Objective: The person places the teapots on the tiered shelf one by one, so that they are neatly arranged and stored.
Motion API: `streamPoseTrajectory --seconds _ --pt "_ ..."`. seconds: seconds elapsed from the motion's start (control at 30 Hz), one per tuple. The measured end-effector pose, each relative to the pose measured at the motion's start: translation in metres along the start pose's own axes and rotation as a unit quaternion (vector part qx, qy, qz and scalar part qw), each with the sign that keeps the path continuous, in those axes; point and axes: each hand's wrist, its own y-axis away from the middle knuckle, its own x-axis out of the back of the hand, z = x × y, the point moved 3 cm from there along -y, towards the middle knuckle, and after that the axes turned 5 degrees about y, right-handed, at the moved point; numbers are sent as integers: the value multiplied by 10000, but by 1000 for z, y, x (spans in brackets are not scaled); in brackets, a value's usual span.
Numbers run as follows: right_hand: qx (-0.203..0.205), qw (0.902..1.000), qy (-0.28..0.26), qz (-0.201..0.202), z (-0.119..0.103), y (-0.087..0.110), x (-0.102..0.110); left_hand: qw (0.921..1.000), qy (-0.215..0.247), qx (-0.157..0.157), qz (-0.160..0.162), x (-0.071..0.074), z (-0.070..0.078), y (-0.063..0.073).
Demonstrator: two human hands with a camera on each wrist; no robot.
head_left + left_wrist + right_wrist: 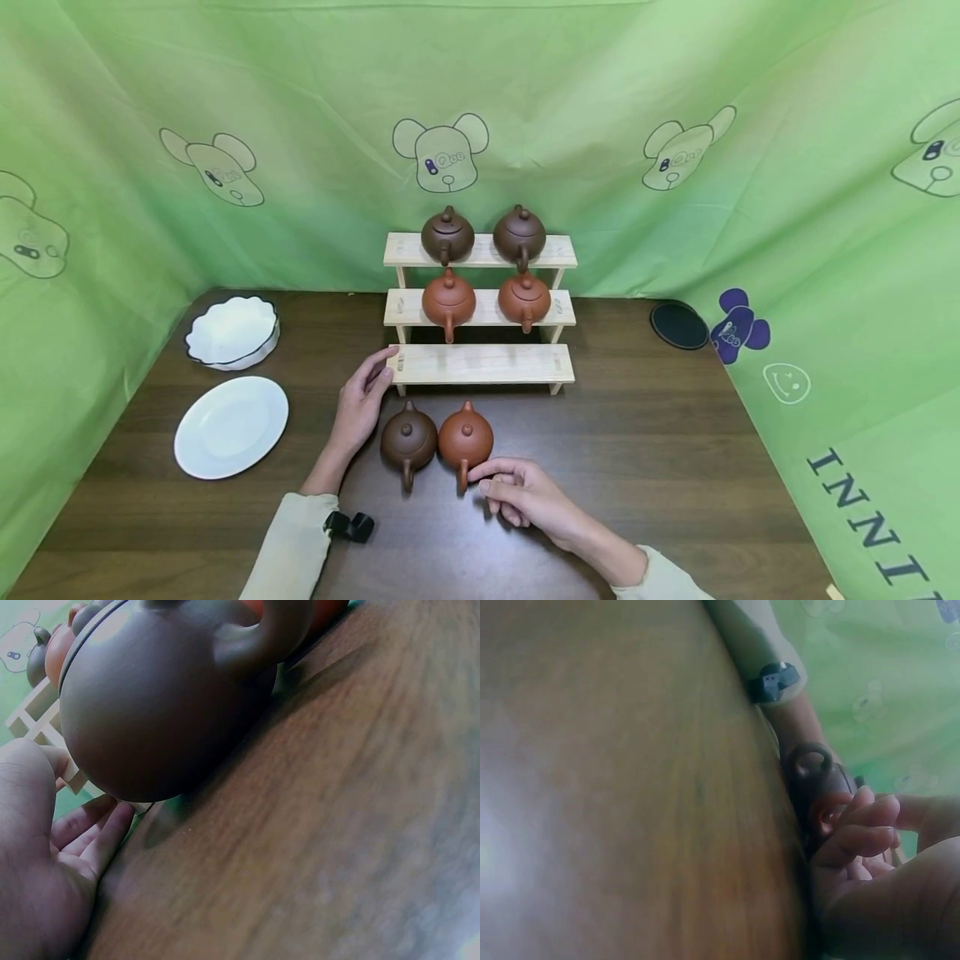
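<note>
A dark brown teapot (396, 443) and a reddish-orange teapot (450, 437) stand side by side on the table, handles towards me and spouts towards the rack. My right hand (528, 500) is at the orange pot's handle, index fingertip against its side and thumb a little apart; the other fingers are loosely bent. At the left end of the stepped wooden rack (483, 364), my left hand (358, 407) touches the lowest step with fingers and thumb. The left wrist view shows the brown teapot (157, 712) large beside that hand, partly hiding the fingertips.
Two brown teapots (447, 237) sit on the top step, two orange ones (448, 300) on the middle step. To the left are a scalloped white bowl (258, 354) and a white plate (231, 427). A black oval coaster (678, 325) lies at the back right. Green cloth (315, 183) surrounds the table.
</note>
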Motion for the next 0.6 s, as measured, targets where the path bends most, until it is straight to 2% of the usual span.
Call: streamPoseTrajectory --seconds 0.1,0.23,0.37,0.47,0.57,0.6 --pt "-45 10000 -37 -81 1 -1 -1 10000 48 72 13 3 -15 -4" --pt "-36 9993 -287 -220 2 0 -3 9997 220 13 -55 6 -22 -5" --pt "-17 9972 -617 -423 3 0 -4 9994 244 -214 -71 5 -16 -3" --pt "-52 9958 -757 -510 4 0 -4 9996 92 -264 -25 3 -10 -2" --pt "-65 9957 -811 -454 5 0 -4 10000 -16 -55 -27 1 4 1" --pt "-67 9959 -809 -399 5 0 -4 10000 -31 -6 -28 1 0 0"
